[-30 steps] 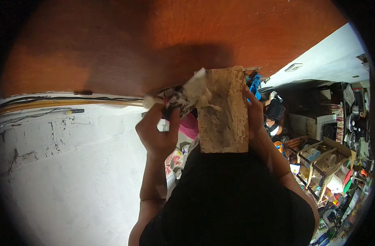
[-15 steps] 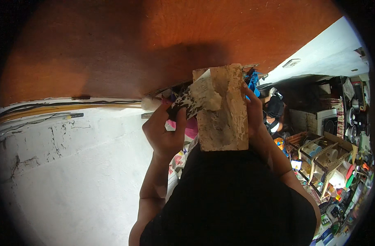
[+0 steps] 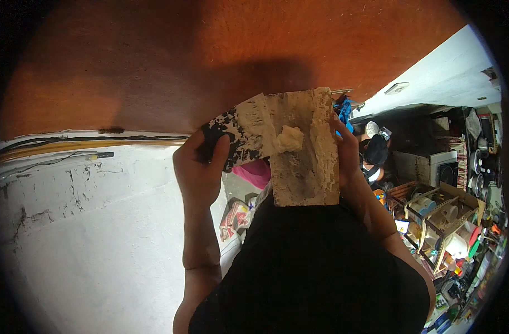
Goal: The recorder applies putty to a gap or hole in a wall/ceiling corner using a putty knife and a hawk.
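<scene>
The board looks rough and matt, the paste lumpy

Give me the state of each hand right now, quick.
Left hand: closed, holding a paste-smeared black scraper.
Right hand: holding the brown board by its right edge; part of the grip is hidden behind it.

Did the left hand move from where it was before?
Yes. The left hand has shifted left, nearer to the dark rod tip on the white wall.
</scene>
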Tool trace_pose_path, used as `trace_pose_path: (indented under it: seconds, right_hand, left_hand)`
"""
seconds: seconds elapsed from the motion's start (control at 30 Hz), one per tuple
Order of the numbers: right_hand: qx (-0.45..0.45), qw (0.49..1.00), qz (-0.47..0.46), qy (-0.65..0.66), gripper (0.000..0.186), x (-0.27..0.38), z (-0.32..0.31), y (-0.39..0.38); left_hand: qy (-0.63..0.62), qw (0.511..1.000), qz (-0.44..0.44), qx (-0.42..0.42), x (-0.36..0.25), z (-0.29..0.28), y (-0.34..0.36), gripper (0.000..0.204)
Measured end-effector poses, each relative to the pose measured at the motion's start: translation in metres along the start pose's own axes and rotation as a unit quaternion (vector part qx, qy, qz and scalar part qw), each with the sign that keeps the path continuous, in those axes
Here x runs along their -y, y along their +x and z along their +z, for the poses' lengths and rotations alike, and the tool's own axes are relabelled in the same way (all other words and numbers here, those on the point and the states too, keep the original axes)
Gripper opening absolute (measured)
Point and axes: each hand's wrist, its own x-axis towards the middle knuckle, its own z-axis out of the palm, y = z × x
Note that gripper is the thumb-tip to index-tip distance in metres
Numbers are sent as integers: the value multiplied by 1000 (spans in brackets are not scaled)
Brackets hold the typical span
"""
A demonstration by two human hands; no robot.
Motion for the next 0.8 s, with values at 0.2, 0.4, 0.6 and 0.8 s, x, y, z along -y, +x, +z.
trace_pose_path:
  seconds: [0.2,0.4,0.6,0.8]
  right_hand:
    - [17,999,33,-5,60,-4,6,0]
    - [-36,987,-46,-151,62,-12,14,-5]
    - [-40,989,-45,-134,62,-13,12,-7]
    - [-52,990,-27,-130,62,-9,7,-8]
  left_hand:
    - [212,969,92,86,-25,14,-2,14]
    - [222,963,98,118,-31,21,7,19]
    - [222,962,94,127,-39,24,10,21]
    - [217,962,103,129,-44,25,7,21]
